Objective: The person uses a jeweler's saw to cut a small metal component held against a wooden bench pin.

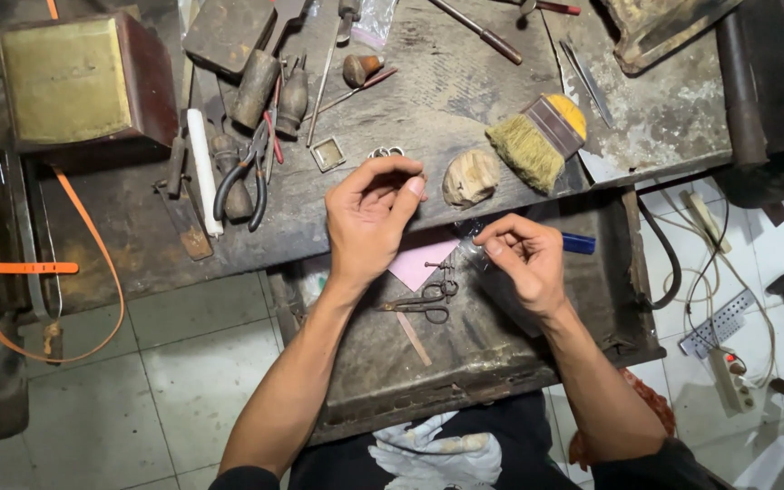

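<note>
Pinching something tiny, both hands [369, 218] [524, 254] hover between brush [537, 141], scissors [424, 304] and pliers [242, 177].

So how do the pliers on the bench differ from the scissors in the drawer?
The pliers have dark coated handles and lie among the tools on the bench top, left of the left hand. The scissors are bare dark metal with ring handles and lie lower, in the open drawer, between both hands, close to the right hand. The pliers look bulkier. Both lie flat and neither is held.
</note>
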